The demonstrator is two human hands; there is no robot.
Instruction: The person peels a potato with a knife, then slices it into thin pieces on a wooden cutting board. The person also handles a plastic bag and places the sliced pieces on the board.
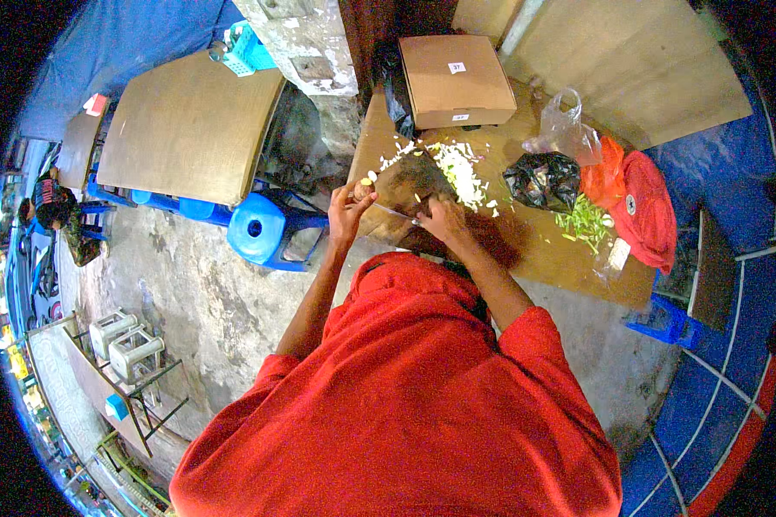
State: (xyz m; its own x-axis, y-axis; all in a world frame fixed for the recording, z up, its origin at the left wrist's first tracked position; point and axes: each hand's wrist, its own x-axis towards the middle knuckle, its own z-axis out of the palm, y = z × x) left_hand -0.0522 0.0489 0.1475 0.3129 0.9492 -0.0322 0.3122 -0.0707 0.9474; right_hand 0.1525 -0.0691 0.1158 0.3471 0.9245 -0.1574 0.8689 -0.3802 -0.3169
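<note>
Over the table (569,269), left hand (347,211) pinches a small pale-topped piece (367,181) and right hand (444,221) grips a knife (394,211) pointing its way, both held nearside of the chopped white heap (461,177), probably for blade room.

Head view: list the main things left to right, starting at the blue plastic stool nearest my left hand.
Blue plastic stool, bare left hand, loose heap of chopped white pieces, crumpled black plastic bag, orange plastic bag, red fabric item.
</note>
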